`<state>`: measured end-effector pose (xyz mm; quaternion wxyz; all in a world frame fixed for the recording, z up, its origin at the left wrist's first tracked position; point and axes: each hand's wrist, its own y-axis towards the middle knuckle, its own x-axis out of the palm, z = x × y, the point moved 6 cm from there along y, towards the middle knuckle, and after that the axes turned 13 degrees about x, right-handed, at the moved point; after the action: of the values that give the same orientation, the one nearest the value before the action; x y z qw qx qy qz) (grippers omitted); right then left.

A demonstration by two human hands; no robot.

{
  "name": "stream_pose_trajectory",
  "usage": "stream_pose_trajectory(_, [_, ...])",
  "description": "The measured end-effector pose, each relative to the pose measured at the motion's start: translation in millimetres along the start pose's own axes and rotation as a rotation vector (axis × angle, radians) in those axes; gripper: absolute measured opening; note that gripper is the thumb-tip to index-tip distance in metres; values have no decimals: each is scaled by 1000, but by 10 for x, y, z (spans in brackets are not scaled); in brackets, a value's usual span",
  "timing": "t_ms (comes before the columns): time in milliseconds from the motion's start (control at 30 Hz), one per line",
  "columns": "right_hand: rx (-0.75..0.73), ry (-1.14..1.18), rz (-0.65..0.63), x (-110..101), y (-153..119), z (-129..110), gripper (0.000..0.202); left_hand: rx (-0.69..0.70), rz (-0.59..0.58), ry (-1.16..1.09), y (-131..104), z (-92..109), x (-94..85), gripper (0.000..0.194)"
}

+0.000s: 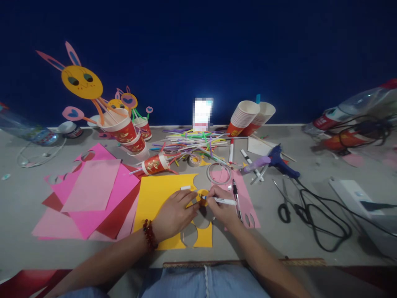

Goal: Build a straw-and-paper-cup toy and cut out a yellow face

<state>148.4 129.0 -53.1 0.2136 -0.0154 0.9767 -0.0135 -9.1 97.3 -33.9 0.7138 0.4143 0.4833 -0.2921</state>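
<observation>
A small yellow paper circle (203,193) with dark marks on it is held at its left edge by the fingertips of my left hand (175,213). A shadow lies just below the circle. My right hand (222,205) is closed around a white marker (226,201), its tip at the circle. Under my left hand lies a yellow paper sheet (155,194) with round cut-outs. On that sheet, above my fingers, rests a white marker cap (185,188). To the right is a pink sheet (248,203) with a black pen (235,190) and a round ring (208,174).
Pink and red sheets (89,186) are stacked left. Behind stand decorated paper cups (118,128), a pile of colored sticks (198,142) and stacked cups (243,114). A glue gun (281,161), scissors (283,207) and a black cord (325,207) lie right.
</observation>
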Motion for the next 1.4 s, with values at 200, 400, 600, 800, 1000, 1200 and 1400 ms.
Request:
stream_pose_trajectory(200, [9, 19, 19, -5, -1, 30, 17, 3, -4, -1, 5, -2, -3, 27])
stream_pose_trajectory(400, [14, 25, 42, -17, 0, 14, 18, -5, -15, -1, -1, -5, 5, 32])
stream_pose_trajectory(600, [24, 19, 46, -13, 9, 1, 17, 4, -7, -12, 2, -2, 14, 33])
stream_pose_trajectory(800, [24, 3, 42, -6, 15, -5, 15, 5, -7, -2, 0, -4, 16, 30])
stream_pose_trajectory(1000, [14, -9, 36, 0, 14, -11, 15, 6, -5, 7, -3, -2, 19, 25])
stream_pose_trajectory(1200, [-6, -27, 35, 4, 11, -24, 15, 7, -22, 18, 5, 3, 10, 23])
stream_pose_trajectory(1400, [-14, -37, 19, 7, 8, -54, 15, 4, -14, 15, 4, 4, 9, 21])
